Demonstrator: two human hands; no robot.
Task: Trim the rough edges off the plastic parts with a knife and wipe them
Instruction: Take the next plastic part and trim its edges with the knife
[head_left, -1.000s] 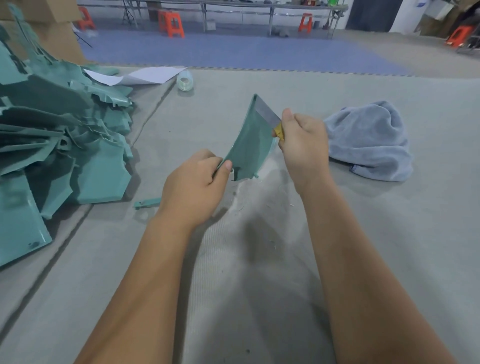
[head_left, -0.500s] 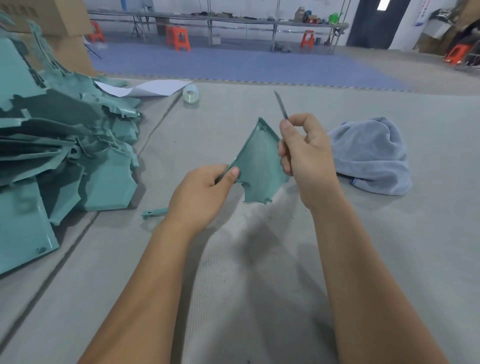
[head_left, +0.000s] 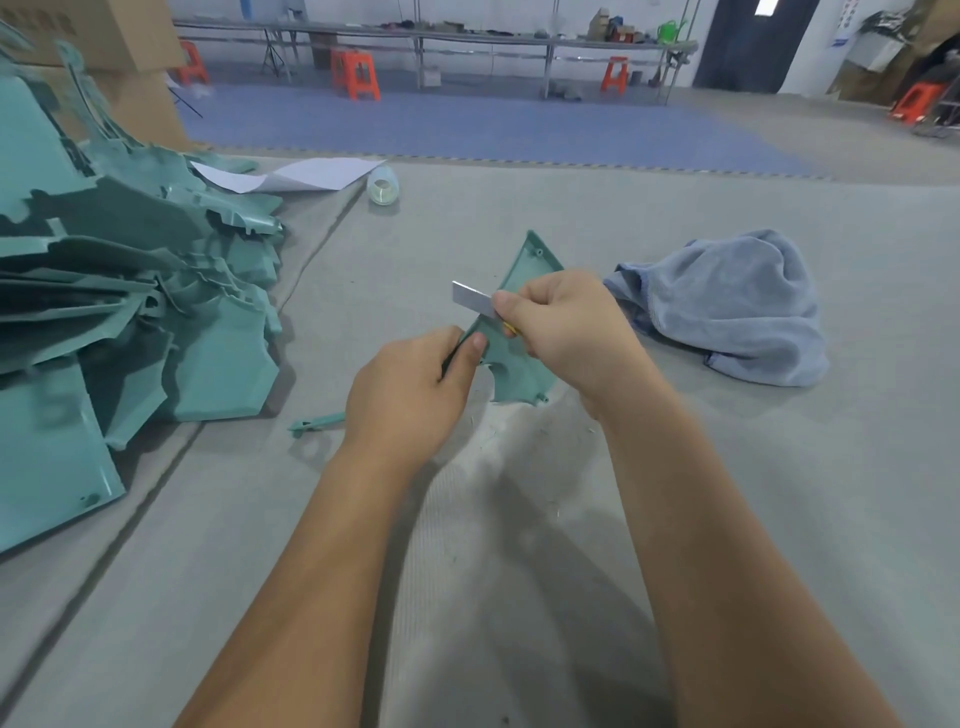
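Head view: grey tabletop (head_left: 779, 519) is seen, covered with a felt-like mat. Large heap of teal plastic parts (head_left: 119, 291) is piled at left, well apart from the work. Blue-grey cloth (head_left: 737, 306) is crumpled at right, near the right hand, not touched. White paper sheet (head_left: 296, 174) and a small clear roll (head_left: 383, 187), probably tape, are lying at the far edge of the mat. Small teal offcut (head_left: 317, 422) is lying on the tabletop just left of the left wrist; fine shavings are scattered beneath the hands.

Triangular teal part (head_left: 524, 358) is held up off the tabletop between both hands, pointed tip away from the person, screw hole near the tip. Left hand (head_left: 410, 395) is clenched on the part's near-left edge, thumb pinched on top. Right hand (head_left: 566, 327) is closed around the knife (head_left: 475, 300); a yellow bit of handle is showing under the fingers, the flat blade is sticking out to the left across the part's left edge. Blade contact with the edge cannot be told for sure.

Handling, as a judgement: the part is taken as light, thin, stiff moulded plastic with a smooth, slightly slippery face and burred edges. Hold is best taken at a thick edge or corner away from the blade path, thumb kept clear. Trimming step is judged in hand; wiping is not yet done.
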